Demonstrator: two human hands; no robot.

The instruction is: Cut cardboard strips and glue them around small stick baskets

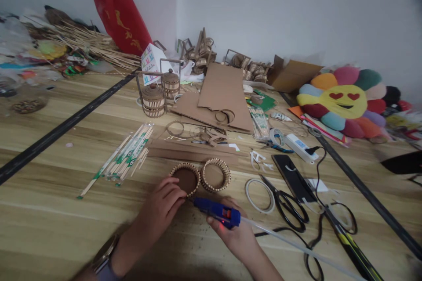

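Observation:
My right hand (234,228) is wrapped round a blue glue gun (216,212) with a red light and a long clear glue stick at its back. The gun's nozzle meets the near rim of a round container (185,180) ringed with short sticks and floored in brown card. My left hand (165,199), a watch on its wrist, has its fingers closed on that container's left side. Beside the container, on the right, stands a similar stick ring (216,175). Brown cardboard strips (194,151) lie just behind both.
Bagged sticks (128,153) lie to the left. Tape (260,196), scissors (286,204), a yellow-black cutter (351,246) and a power strip (300,147) with its cord are on the right. Finished small baskets (153,101), cardboard sheets (222,88) and a flower cushion (344,101) stand behind.

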